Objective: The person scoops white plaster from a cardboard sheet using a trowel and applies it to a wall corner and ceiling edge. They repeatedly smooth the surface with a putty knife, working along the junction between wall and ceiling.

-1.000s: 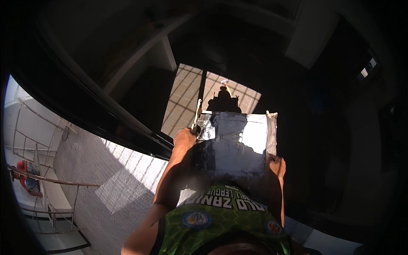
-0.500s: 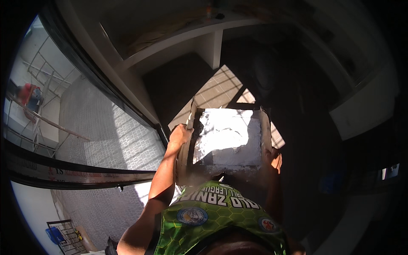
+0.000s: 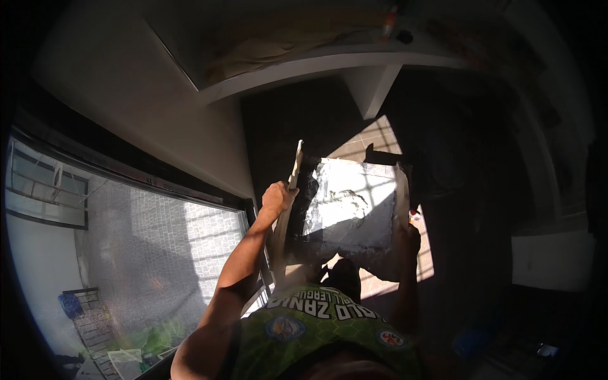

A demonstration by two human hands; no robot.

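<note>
Printed lettering stands on the front of the green sleeveless jersey (image 3: pixel 345 334), at the near side of the scene. White block letters (image 3: pixel 335 309) with dark edging run across it in two lines, upside down in this view: a large line nearer and a smaller one just beyond it, partly lost in the folds. Nearer still, a round blue-and-white badge (image 3: pixel 284 329) sits on the left of the jersey and a smaller round red-and-white emblem (image 3: pixel 391 338) on the right; any writing inside either is too small to read.
</note>
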